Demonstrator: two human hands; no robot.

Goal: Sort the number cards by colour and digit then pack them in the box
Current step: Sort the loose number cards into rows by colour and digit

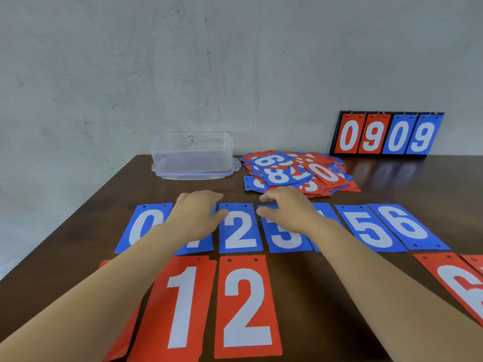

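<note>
Left hand (198, 215) and right hand (287, 212), fingers loosely spread and holding nothing, lie over the row of blue number cards (240, 231) at mid-frame; the unsorted pile (298, 173) sits just right of the clear plastic box (193, 155), upper centre.

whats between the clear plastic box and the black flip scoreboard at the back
A loose heap of red and blue number cards lies there, in the head view.

A black flip scoreboard (386, 134) reading 0909 stood well beyond the right hand (287, 212), off to its right, on the dark wooden table (392, 178) against the grey wall (183, 61).
</note>
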